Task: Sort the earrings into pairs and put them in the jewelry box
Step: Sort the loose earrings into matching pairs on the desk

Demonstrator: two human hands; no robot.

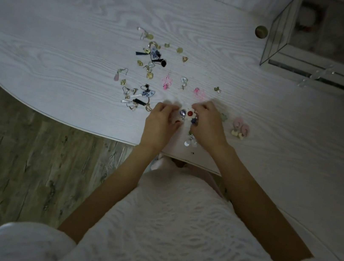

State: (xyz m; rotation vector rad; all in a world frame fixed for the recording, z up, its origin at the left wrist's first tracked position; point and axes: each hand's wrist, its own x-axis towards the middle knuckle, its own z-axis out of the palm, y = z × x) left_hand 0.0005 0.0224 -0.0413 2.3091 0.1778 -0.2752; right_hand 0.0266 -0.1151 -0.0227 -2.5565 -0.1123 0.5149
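Note:
Both hands meet near the table's front edge. My left hand (pixel 160 121) pinches a white flower earring with a blue centre (pixel 183 112). My right hand (pixel 208 124) pinches a matching white flower earring with a red centre (pixel 190 114), and pale discs (pixel 190 141) dangle below the hands. Several loose earrings (pixel 151 64) lie scattered on the table behind my hands, among them two pink flower ones (pixel 166 81). A pink pair (pixel 241 127) lies to the right. The glass jewelry box (pixel 306 63) stands at the back right.
The white wood-grain table (pixel 70 25) has a curved front edge at the left, with wooden floor (pixel 16 163) below it. A small round knob-like object (pixel 261 32) sits left of the box. A clear handle (pixel 317 75) juts from the box front.

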